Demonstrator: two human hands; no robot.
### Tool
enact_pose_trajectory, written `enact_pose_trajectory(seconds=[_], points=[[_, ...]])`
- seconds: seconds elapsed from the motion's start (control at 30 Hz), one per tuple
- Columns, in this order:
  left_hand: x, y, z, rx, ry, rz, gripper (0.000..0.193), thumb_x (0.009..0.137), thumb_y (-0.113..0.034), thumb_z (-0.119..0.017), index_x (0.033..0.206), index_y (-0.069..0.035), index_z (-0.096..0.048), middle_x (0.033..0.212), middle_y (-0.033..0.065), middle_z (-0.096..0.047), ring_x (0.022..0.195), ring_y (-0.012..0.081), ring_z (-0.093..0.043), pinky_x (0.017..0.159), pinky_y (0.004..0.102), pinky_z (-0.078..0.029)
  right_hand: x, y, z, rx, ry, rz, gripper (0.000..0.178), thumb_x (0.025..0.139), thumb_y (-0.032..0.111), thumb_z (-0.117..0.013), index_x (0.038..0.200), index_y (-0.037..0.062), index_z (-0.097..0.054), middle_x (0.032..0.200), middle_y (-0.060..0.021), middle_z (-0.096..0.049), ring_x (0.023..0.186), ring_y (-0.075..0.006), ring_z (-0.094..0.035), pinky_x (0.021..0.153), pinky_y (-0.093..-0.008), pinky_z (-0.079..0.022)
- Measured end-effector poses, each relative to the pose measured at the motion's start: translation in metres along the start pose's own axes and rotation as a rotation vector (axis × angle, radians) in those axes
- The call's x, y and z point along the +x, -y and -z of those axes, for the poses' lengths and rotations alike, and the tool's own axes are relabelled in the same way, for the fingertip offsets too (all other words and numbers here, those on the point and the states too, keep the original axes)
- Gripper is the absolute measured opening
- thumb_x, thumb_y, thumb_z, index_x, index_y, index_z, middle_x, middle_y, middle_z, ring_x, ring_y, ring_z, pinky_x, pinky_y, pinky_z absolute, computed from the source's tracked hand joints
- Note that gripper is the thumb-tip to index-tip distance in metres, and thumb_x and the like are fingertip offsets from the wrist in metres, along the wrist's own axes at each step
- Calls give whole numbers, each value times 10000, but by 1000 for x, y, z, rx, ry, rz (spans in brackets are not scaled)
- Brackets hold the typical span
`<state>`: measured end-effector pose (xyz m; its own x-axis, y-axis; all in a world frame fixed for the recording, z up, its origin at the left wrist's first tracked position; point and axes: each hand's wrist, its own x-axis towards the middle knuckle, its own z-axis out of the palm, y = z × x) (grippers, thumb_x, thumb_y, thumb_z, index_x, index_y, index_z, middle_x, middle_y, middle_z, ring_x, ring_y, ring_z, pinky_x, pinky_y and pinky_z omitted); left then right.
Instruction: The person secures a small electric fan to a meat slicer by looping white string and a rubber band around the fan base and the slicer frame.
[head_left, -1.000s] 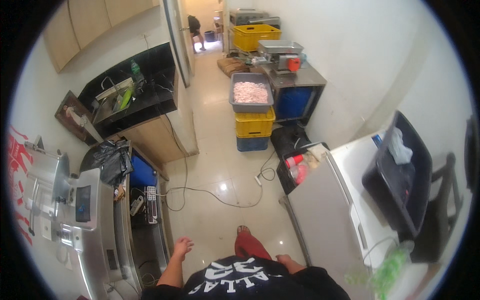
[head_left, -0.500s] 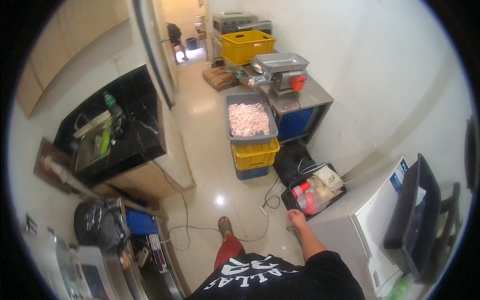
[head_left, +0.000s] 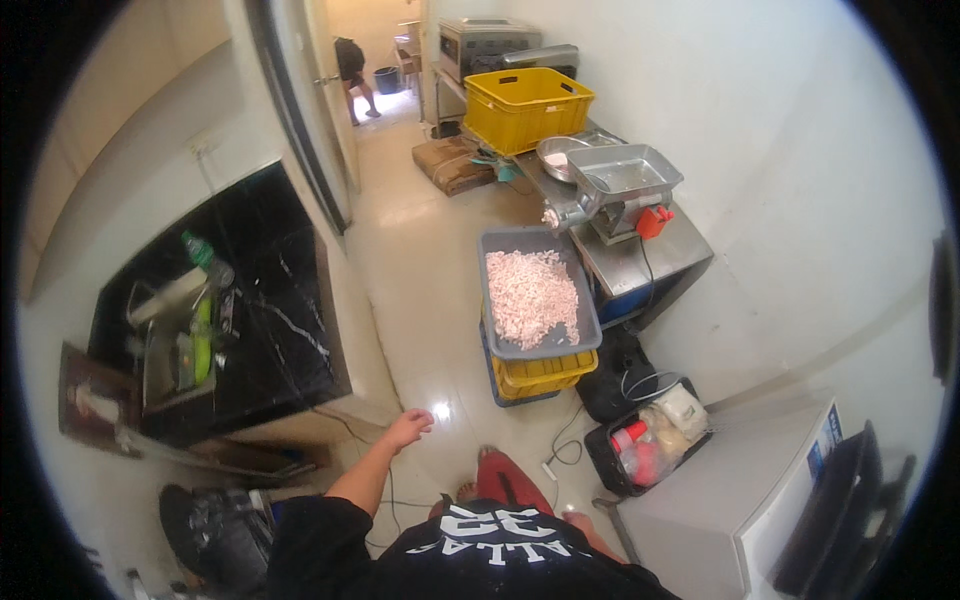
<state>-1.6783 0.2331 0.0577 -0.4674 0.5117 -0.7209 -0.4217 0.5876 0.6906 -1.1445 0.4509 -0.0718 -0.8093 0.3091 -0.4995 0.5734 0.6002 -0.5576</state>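
Short of the grey rectangular plastic tub point(head_left: 590, 318), step squarely, bare left hand point(head_left: 408, 430) empty and loosely open, bare right hand point(head_left: 578, 522) indeterminable in grip.

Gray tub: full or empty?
Partly full. Pale pink pieces lie heaped in the gray tub, with bare gray showing around them.

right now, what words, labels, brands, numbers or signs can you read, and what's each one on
Black shirt: large white letters and digits across the chest, legible in part; I won't copy them out.
Blue label on the pale cabinet: marked, but too small and slanted to read surely.
Green bottle: any print is too small and blurred to read.
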Motion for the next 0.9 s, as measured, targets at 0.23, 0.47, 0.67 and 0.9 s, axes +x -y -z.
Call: enact_pose_trajectory(seconds=[0.23, 0.47, 0.67, 0.9], points=[[113, -23, 5, 267, 109, -151, 272, 921, -282, -638, 1010, -27, -672, 905, 56, -683, 814, 160, -638, 726, 312, -504, 212, 103, 101, 522, -154, -295, 324, 851, 312, -682, 995, 22, -687, 881, -176, -704, 898, -330, -689, 794, -398, -529], [160, -71, 88, 258, -35, 28, 181, 906, -178, -609, 956, -21, -684, 832, 62, -672, 770, 165, -623, 731, 314, -507, 406, 269, 299, 429, -191, 74, 374, 896, 274, -658, 1158, 10, -621, 1086, -193, -674, 1030, -351, -651, 884, -407, -509], [211, -138, 173, 7, -236, 33, 162, 916, -141, -568, 924, -19, -673, 798, 46, -647, 731, 151, -599, 687, 301, -484, 568, 396, 447, 366, -454, 395, 392, 885, 248, -662, 1169, -13, -595, 1123, -216, -635, 1038, -369, -622, 902, -424, -495], [346, -176, 266, 181, -160, 36, 160, 905, -144, -594, 944, -11, -675, 854, 75, -680, 782, 178, -626, 753, 313, -504, 725, 496, 532, 161, -696, 391, 425, 866, 205, -685, 1208, -13, -558, 1199, -212, -585, 1146, -388, -544, 979, -432, -447]])
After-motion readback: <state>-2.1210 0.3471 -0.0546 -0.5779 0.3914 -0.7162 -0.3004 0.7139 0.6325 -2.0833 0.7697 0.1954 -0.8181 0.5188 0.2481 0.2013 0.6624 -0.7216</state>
